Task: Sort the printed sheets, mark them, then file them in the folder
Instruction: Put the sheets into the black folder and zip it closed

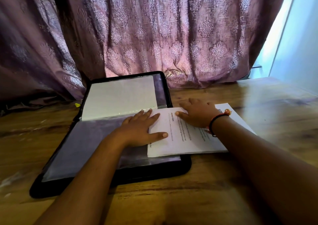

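on the left of the wooden surface (206,181) the black folder (154,171) is lying open, a white sheet showing in its far clear sleeve. the left hand (141,130) is resting flat, fingers straight, on the near sleeve, its fingertips and thumb lying on the left edge of the printed sheets (180,143), which are overlapping the folder's right side, seemingly as a thin stack. the right hand (197,114) is pressing flat and open on those sheets.
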